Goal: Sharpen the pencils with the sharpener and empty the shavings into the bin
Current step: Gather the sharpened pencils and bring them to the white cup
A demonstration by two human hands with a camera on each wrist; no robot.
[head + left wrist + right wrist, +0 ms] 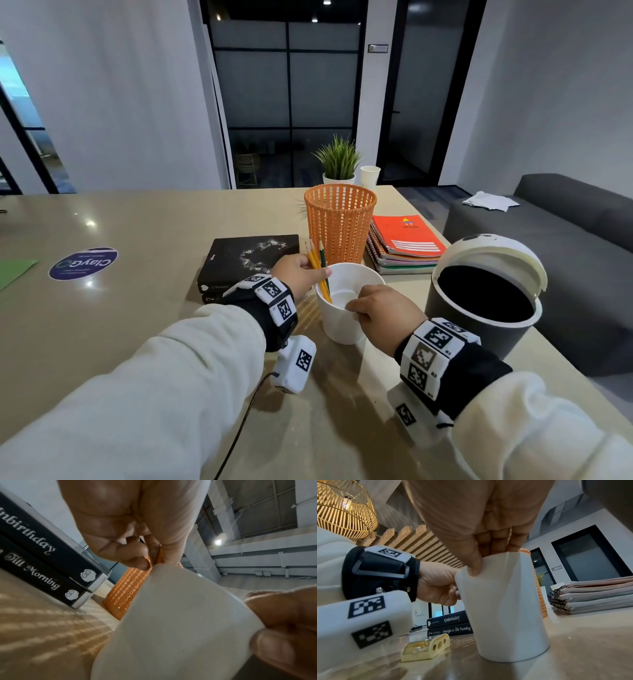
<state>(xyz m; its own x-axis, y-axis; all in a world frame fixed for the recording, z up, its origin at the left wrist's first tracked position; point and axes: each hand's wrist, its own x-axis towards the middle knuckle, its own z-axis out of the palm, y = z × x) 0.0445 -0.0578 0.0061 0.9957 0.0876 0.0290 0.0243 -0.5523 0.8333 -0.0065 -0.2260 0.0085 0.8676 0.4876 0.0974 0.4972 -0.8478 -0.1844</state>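
Head view: left hand [297, 274] is pinching pencils [317, 260] above the cup [337, 325]; right hand [383, 313] is gripping its rim, likely steadying it.

Cream sleeves [154, 394], black wrist straps [382, 572], white marker-tagged camera blocks [296, 363] (perhaps cabled), buckle [380, 570]

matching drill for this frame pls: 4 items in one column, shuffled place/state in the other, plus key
Items
1. pencils
2. white cup
3. sharpener
4. bin

Places/states
A. lying on the table, untouched
B. lid swung open, on the table's right side
C. rim pinched by the right hand
D. gripped by the left hand, lower ends inside the cup

Pairs: 1-D, 2-C, 3-A, 4-B
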